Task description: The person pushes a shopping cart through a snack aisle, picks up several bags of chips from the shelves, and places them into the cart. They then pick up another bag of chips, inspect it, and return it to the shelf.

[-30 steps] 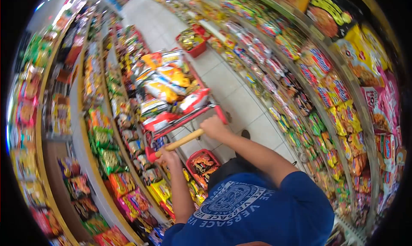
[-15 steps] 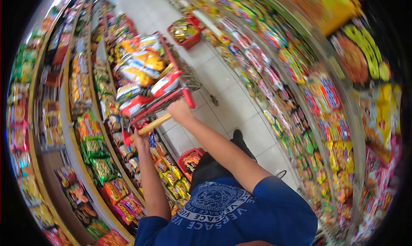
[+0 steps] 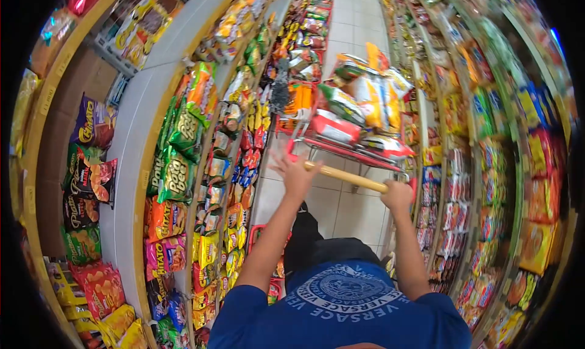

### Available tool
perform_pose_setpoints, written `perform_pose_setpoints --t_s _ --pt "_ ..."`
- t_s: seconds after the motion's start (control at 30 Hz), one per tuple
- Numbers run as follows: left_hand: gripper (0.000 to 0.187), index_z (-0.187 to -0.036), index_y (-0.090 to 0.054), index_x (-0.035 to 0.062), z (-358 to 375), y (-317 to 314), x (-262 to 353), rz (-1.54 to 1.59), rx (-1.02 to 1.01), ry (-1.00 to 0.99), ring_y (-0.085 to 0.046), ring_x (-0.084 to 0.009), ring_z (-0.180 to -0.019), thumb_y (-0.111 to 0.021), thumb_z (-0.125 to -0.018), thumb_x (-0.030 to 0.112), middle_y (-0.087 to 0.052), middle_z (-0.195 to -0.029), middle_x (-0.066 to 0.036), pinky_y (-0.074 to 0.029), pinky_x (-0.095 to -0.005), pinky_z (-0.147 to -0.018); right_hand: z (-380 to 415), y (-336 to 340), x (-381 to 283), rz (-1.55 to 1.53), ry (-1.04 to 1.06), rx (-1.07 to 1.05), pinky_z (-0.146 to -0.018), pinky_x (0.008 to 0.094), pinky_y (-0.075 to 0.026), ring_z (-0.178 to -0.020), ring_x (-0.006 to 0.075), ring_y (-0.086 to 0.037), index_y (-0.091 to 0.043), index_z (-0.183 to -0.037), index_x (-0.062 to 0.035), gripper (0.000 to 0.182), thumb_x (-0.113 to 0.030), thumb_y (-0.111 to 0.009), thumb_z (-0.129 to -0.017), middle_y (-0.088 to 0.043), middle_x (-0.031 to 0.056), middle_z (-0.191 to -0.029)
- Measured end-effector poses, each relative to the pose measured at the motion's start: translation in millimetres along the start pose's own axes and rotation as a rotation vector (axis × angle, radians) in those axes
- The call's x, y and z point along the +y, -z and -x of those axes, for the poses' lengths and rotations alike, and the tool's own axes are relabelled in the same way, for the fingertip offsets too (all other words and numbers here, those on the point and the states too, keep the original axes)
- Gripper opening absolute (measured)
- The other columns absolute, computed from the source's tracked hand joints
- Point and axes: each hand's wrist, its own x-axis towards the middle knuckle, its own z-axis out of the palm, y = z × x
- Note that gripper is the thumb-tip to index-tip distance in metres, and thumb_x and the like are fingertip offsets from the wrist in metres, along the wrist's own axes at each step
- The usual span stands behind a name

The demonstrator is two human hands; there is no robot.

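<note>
A shopping cart (image 3: 350,149) with red trim stands ahead of me, piled with snack bags (image 3: 368,102) in white, yellow, green and red. Its tan handle bar (image 3: 344,175) runs across in front of my body. My right hand (image 3: 397,195) is wrapped round the right end of this bar. At the bar's left end, my left hand (image 3: 295,173) has its fingers spread, with the palm against or just beside the bar; exact contact cannot be made out.
Shelves of packaged snacks (image 3: 180,160) line the left side, and more packets (image 3: 490,184) fill the right shelves. Red baskets (image 3: 298,102) with goods stand along the left of the tiled floor (image 3: 353,20). The aisle is narrow around the cart.
The view has turned, so the cart now points up the aisle, nearer the right shelves. My left hand has loosened from the handle bar and spread its fingers; my right still grips it.
</note>
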Motion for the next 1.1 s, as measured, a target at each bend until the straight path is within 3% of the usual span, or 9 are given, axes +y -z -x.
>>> perform_pose_setpoints --t_s 0.2,0.3,0.43,0.53,0.63,0.87,1.03,1.1 --pt "0.052 -0.089 -0.065 0.0096 -35 -5 -8 0.267 -0.120 -0.069 -0.009 -0.0483 -0.124 -0.069 -0.064 0.055 -0.014 -0.143 -0.018 -0.014 -0.0624 -0.099 -32 -9 -3 0.107 0.006 0.112 -0.052 0.0411 -0.047 -0.053 0.0298 -0.059 -0.063 -0.066 -0.0166 0.007 -0.017 -0.060 -0.059 -0.059 0.0083 -0.057" --pt "0.058 -0.091 -0.064 0.0085 -48 -12 -10 0.256 -0.160 -0.100 -0.006 -0.0478 -0.123 -0.067 -0.063 0.059 -0.019 -0.141 -0.016 -0.015 -0.0566 -0.102 -49 -12 2 0.087 0.045 0.209 -0.050 0.0406 -0.045 -0.052 0.0289 -0.058 -0.064 -0.065 -0.0177 0.008 -0.018 -0.062 -0.058 -0.059 0.0083 -0.057" --pt "0.060 -0.093 -0.063 0.0091 -66 -22 -6 0.216 -0.197 -0.170 -0.008 -0.0465 -0.122 -0.068 -0.060 0.059 -0.021 -0.140 -0.014 -0.018 -0.0558 -0.101 -74 -10 12 0.097 0.049 0.192 -0.049 0.0404 -0.045 -0.051 0.0280 -0.058 -0.061 -0.062 -0.0179 0.006 -0.019 -0.062 -0.057 -0.058 0.0072 -0.056" --pt "0.060 -0.096 -0.062 0.0100 -79 -32 -1 0.199 -0.183 -0.204 -0.013 -0.0455 -0.119 -0.068 -0.060 0.058 -0.028 -0.133 -0.012 -0.021 -0.0551 -0.099 -93 -4 18 0.096 0.029 0.163 -0.051 0.0396 -0.046 -0.053 0.0279 -0.058 -0.066 -0.070 -0.0207 0.013 -0.020 -0.064 -0.057 -0.059 0.0075 -0.057" --pt "0.059 -0.096 -0.061 0.0100 -94 -36 8 0.194 -0.209 -0.120 -0.022 -0.0424 -0.113 -0.071 -0.059 0.055 -0.037 -0.115 -0.012 -0.024 -0.0547 -0.096 -113 -8 29 0.111 0.043 0.172 -0.050 0.0393 -0.045 -0.053 0.0271 -0.058 -0.065 -0.068 -0.0203 0.013 -0.018 -0.062 -0.056 -0.059 0.0069 -0.057" --pt "0.058 -0.093 -0.061 0.0100 -138 -55 21 0.112 -0.111 -0.211 -0.031 -0.0356 -0.111 -0.075 -0.056 0.052 -0.043 -0.109 -0.013 -0.022 -0.0523 -0.097 -168 -13 44 0.029 0.076 0.076 -0.055 0.0388 -0.047 -0.056 0.0244 -0.061 -0.065 -0.071 -0.0204 0.012 -0.021 -0.061 -0.060 -0.061 0.0057 -0.060" --pt "0.056 -0.096 -0.061 0.0120 -159 -77 22 -0.039 -0.120 -0.223 -0.029 -0.0372 -0.112 -0.077 -0.056 0.047 -0.043 -0.113 -0.014 -0.019 -0.0525 -0.098 -199 -1 46 -0.069 0.055 -0.055 -0.056 0.0378 -0.048 -0.064 0.0218 -0.064 -0.064 -0.079 -0.0205 0.020 -0.027 -0.066 -0.060 -0.063 0.0037 -0.067" --pt "0.054 -0.097 -0.060 0.0128 -168 -88 15 -0.101 -0.106 -0.207 -0.027 -0.0375 -0.112 -0.077 -0.057 0.044 -0.040 -0.115 -0.013 -0.019 -0.0530 -0.097 -215 -10 50 -0.112 0.145 -0.050 -0.061 0.0377 -0.048 -0.068 0.0216 -0.064 -0.064 -0.078 -0.0175 0.019 -0.029 -0.067 -0.063 -0.064 0.0034 -0.070"
